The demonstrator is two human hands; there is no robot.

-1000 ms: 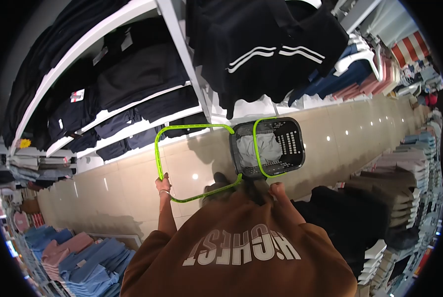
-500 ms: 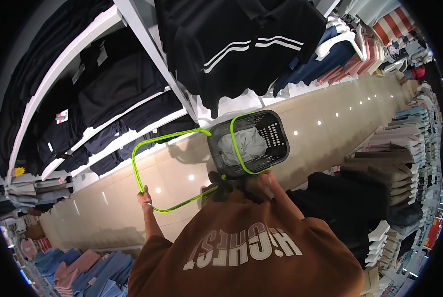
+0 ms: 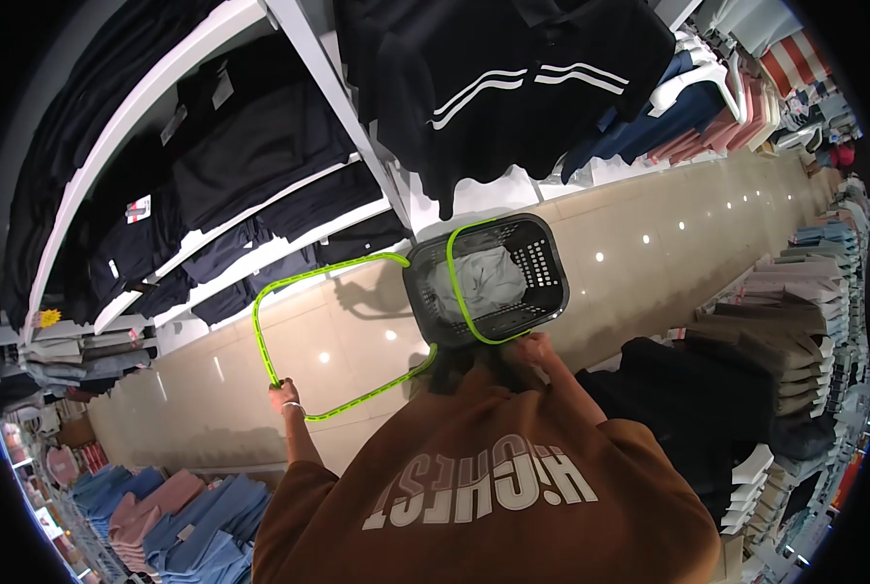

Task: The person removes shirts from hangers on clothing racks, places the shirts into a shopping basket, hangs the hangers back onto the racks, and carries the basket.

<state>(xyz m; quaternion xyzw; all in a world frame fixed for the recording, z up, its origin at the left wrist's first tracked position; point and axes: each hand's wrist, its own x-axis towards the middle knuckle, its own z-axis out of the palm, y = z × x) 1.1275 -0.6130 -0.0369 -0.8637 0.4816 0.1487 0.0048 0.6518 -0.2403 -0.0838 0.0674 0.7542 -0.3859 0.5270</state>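
My left hand [image 3: 283, 395] is closed around the far corner of a long bright green handle [image 3: 341, 265], which reaches left from a dark grey shopping basket [image 3: 558, 310]. The basket stands on the tiled floor in front of my feet. A crumpled light grey cloth [image 3: 498, 275] lies inside it. A second green handle [image 3: 459, 289] crosses over the basket's opening. At that handle's lower end, by the rim nearest me, my right hand [image 3: 534, 350] is closed, its fingers curled; what they hold, if anything, is hidden.
Shelves of folded black garments [image 3: 250, 161] rise at left. A black polo shirt [image 3: 537, 127] with white stripes hangs ahead above the basket. Stacked dark clothes [image 3: 688, 399] are close on the right, folded blue and pink clothes [image 3: 201, 516] at lower left. The tiled floor [image 3: 639, 268] runs between.
The view has shifted slightly, so the shelves and hanging shirt appear further right. My right hand sits slightly further right beside the basket rim. My left hand keeps its hold on the handle.
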